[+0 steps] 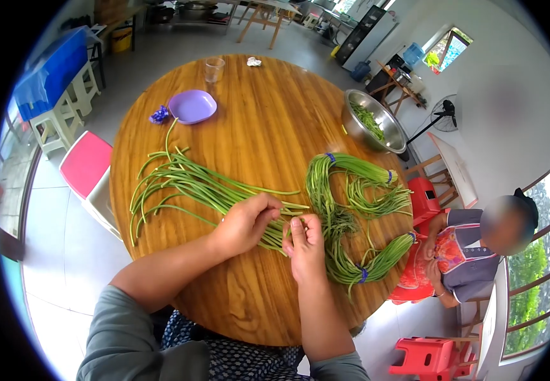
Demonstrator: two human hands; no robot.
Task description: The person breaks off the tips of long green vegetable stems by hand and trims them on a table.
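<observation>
Long green garlic scapes (186,179) lie loose in a spread pile on the round wooden table (249,127), their curved tips to the left. Over the right end of this pile, my left hand (249,222) is closed with its fingers curled; whatever is in them is hidden. Close beside it, my right hand (304,244) pinches a green garlic scape end between thumb and fingers. To the right of my hands are bundled scapes with blue ties: one bundle (360,166) at the back and another (376,260) nearer me. Thin, limp trimmings (335,222) lie between them.
A steel bowl (392,130) with green pieces stands at the back right. A purple dish (192,106), a crumpled blue-purple bunch (159,115), a clear cup (214,70) and a white crumpled scrap (254,61) are farther back. A person (465,251) sits at the right.
</observation>
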